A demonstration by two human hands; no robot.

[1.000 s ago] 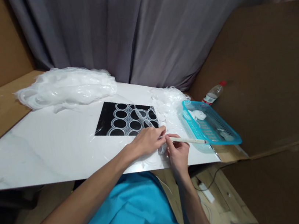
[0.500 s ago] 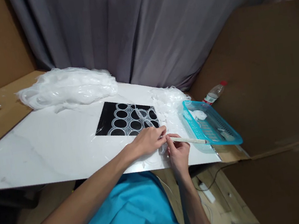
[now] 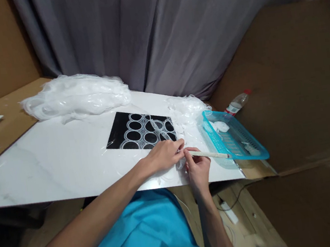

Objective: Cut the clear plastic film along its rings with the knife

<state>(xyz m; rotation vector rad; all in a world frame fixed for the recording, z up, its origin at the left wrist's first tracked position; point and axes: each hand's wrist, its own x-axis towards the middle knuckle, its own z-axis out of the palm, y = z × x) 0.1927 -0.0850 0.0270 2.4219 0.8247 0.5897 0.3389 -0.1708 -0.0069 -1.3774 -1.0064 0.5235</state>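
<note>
My right hand (image 3: pixel 198 168) is closed round a slim whitish stick (image 3: pixel 212 155), pen-like, whose dark-tipped end points right toward the basket. Its other end meets the fingertips of my left hand (image 3: pixel 166 154); any tip there is hidden. With bent fingers my left hand pinches some white lacy material (image 3: pixel 181 163), part of which shows just below the fingers. Beyond my left hand lies a black sheet (image 3: pixel 113 135) with white ring-patterned lace (image 3: pixel 141 130) on it. A loose white strand crosses the sheet's right part.
On the white table (image 3: pixel 51 168), a large bundle of white sheer material (image 3: pixel 78 97) lies at the back left. A smaller white heap (image 3: pixel 189 108) sits behind a blue plastic basket (image 3: pixel 249 154) holding white bits. A red-capped bottle (image 3: pixel 236 105) stands beyond. Cardboard panels (image 3: pixel 300 80) flank the table.
Both hands keep the same hold and position at the table. The whole view has shifted very slightly; nothing else visibly differs.
</note>
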